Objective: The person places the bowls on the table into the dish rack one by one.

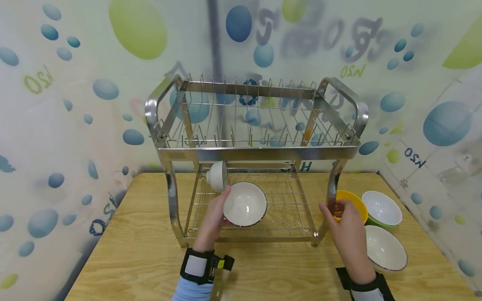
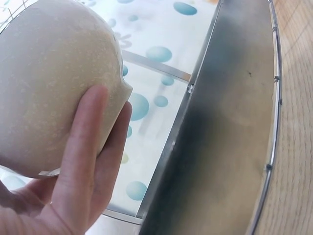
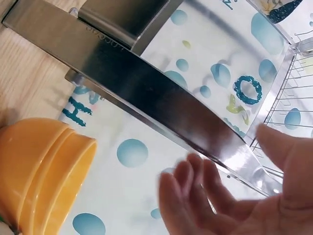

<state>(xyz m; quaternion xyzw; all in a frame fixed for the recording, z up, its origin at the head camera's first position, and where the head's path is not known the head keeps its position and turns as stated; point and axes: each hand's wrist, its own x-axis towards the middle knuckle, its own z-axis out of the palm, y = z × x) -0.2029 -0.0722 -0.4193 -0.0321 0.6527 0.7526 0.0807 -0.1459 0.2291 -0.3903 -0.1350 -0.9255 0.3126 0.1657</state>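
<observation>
My left hand [image 1: 211, 221] grips a white bowl with a thin dark rim [image 1: 245, 205], its inside facing the head camera, at the front of the dish rack's lower shelf. In the left wrist view, fingers [image 2: 80, 142] lie along the outside of the bowl [image 2: 54, 83], by its foot. A smaller white bowl [image 1: 216, 177] stands on edge behind it, on the lower shelf. My right hand [image 1: 350, 230] is beside the rack's right front leg [image 1: 334, 184], fingers loosely bent with nothing between them. Orange-yellow bowls [image 3: 29, 166], nested together, sit near that hand.
The two-tier metal dish rack [image 1: 260, 154] stands mid-table, its upper tier lined with upright wires. On the right of the wooden table [image 1: 128, 251] are a white bowl with a green outside [image 1: 382, 207] and a dark-rimmed white bowl [image 1: 385, 251]. A patterned wall covering [image 1: 113, 138] rises behind.
</observation>
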